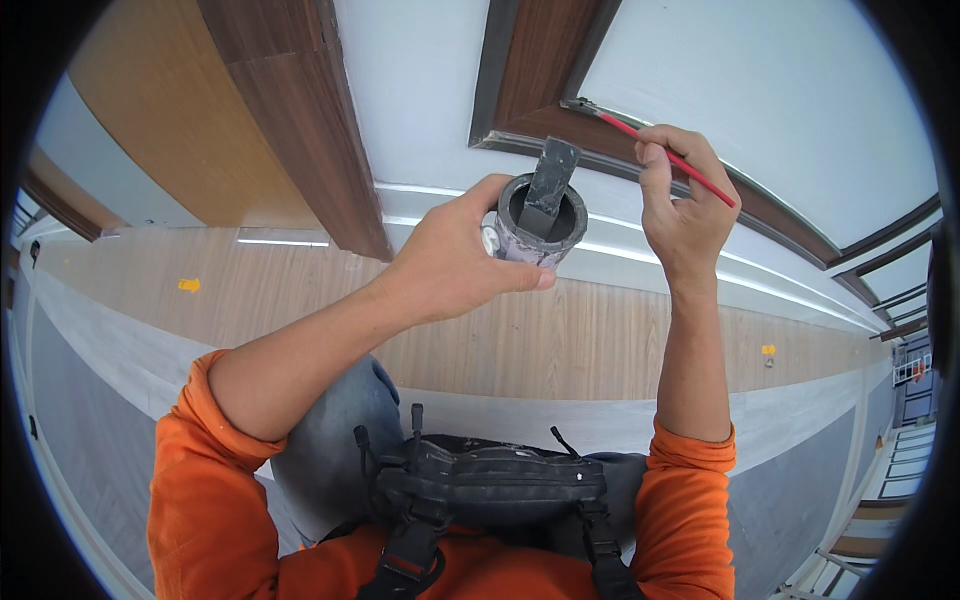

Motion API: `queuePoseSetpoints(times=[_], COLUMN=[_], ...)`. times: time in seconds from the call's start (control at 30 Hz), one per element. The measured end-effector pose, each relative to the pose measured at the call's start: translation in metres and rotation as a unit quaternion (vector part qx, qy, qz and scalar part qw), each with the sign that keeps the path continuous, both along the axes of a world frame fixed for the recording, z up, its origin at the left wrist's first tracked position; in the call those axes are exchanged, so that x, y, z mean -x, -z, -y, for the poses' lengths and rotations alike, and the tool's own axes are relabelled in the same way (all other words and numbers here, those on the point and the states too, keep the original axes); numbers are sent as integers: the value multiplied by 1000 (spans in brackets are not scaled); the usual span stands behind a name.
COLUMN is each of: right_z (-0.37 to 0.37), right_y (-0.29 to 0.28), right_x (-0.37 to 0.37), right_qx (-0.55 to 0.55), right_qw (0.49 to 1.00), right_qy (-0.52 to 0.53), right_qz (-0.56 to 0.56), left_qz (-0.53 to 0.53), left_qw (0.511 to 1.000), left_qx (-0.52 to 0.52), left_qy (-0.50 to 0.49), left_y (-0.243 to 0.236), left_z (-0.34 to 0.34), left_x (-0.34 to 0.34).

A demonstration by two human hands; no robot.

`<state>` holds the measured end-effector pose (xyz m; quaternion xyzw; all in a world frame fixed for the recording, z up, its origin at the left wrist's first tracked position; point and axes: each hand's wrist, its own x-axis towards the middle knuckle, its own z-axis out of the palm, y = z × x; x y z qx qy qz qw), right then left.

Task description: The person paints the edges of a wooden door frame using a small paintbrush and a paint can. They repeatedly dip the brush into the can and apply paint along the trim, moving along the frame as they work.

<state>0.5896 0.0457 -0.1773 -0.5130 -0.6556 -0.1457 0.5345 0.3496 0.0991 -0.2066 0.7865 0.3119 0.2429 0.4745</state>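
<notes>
Right hand: fingers clamped on paintbrush, tip at moulding, upper centre. Left hand: fingers round cup. Coating likely underway; remainder unclear.

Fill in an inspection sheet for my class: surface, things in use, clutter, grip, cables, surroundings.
Surface: brown frame on a white wall; wood-look floor below.
Things: red-handled brush, tip at the frame's inner corner; dark cup with a flat strip poking out.
Clutter: yellow markers on the floor.
Grip: left hand holds the cup; right hand holds the brush.
Cables: nothing seen.
Surroundings: black bag at the person's waist; brown board at left.
</notes>
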Motion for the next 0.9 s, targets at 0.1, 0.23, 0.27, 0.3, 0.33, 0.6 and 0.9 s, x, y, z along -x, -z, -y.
queuePoseSetpoints(times=[0.1, 0.23, 0.27, 0.3, 0.33, 0.6, 0.9], right_z=[-1, -5, -5, -5, -5, 4, -4], right_y=[3, 3, 5, 5, 5, 18, 24], right_x=[-12, -8, -10, -10, -7, 2, 8], right_qx=[-21, -16, -22, -28, -18, -123, -101], right_qw=[999, 1000, 1000, 999, 1000, 980, 973], right_qy=[-32, -12, -13, -14, -15, -21, 29], right_qz=[28, 16, 15, 14, 12, 156, 206], left_qz=[-1, -9, -10, -10, -16, -20, -10], left_qw=[1000, 1000, 1000, 1000, 1000, 999, 1000], left_qx=[-8, -1, 0, 0, 1, 35, 25], left_qy=[-1, 4, 3, 3, 2, 32, 7], left_y=[0, -2, -1, -1, -1, -14, 11], left_z=[0, -1, -1, -2, -2, -11, -28], left_x=[-1, 1, 1, 1, 2, 13, 23])
